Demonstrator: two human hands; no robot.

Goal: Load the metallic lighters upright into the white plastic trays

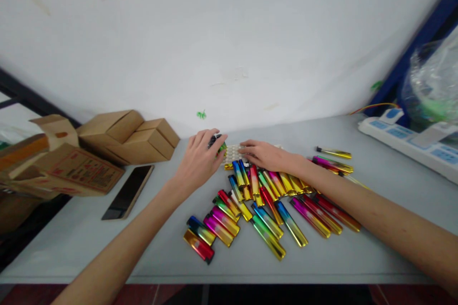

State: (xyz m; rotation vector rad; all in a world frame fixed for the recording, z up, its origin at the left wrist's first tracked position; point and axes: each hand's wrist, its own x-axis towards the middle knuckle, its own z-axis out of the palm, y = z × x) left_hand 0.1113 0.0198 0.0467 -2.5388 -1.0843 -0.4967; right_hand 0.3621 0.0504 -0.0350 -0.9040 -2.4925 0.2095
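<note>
As left hand (198, 162) grips green lighter (219, 145), right hand (264, 155) flat on tray (233, 152)

I see a green lighter (219, 146) with a dark top, tilted, at the white tray's (234, 152) left end. Many shiny rainbow-coloured lighters (266, 205) lie flat, fanned out just in front.

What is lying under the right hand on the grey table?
Under the right hand lies a pale tray with small cells; only its left part shows. The hand covers the rest, so its contents cannot be seen. Colourful lighters lie in front.
</note>
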